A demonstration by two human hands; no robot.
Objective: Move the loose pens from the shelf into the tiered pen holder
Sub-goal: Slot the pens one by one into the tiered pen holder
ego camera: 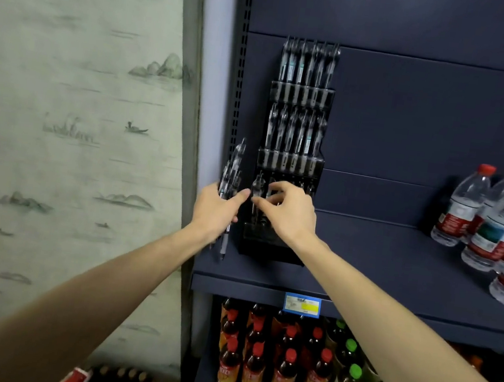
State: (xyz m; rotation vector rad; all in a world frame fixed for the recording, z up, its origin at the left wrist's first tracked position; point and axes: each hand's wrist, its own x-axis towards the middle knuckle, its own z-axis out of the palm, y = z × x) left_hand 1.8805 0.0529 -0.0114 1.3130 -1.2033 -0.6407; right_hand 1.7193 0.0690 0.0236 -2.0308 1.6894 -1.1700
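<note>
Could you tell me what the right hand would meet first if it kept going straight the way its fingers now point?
Most likely the pen it pinches, then the bottom tier of the pen holder just behind, though depth is unclear; the left hand lies close alongside.

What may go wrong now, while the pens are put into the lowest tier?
1. The left hand grips a bundle of pens; one hangs lower and may slip out.
2. The right hand pinches a pen at the pen holder; a push might tip the holder.
</note>
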